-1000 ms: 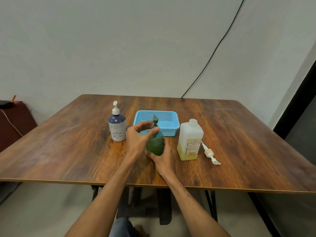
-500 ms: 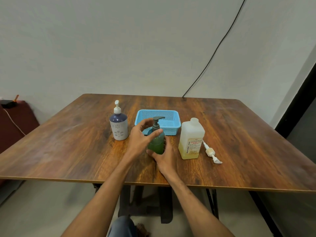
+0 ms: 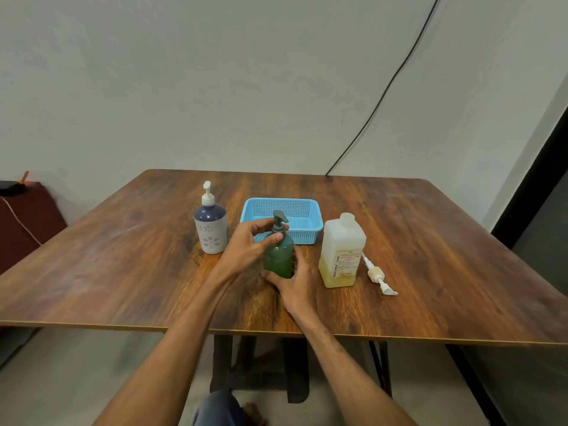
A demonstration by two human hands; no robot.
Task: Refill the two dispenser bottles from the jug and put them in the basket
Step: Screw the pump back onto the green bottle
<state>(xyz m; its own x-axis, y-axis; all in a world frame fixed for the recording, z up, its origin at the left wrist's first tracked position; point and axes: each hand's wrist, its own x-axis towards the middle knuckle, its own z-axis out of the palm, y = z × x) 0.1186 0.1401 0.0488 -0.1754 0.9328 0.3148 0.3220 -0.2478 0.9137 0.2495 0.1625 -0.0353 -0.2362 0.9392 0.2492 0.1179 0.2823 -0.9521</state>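
A green dispenser bottle stands upright on the wooden table, in front of the blue basket. My right hand grips its base from the near right side. My left hand has thumb and fingers around the bottle's neck, just under its dark pump head. To the left stands a purple and white dispenser bottle with a white pump. On the right stands the white jug, uncapped, with yellow liquid low inside.
A loose white pump with its tube lies on the table right of the jug. A black cable runs down the wall to the table's back edge. A dark red seat sits at far left.
The dark pump head has turned on the green bottle, its spout pointing differently in each frame. My left hand's fingers have shifted around the neck. My right hand has stayed at the base.
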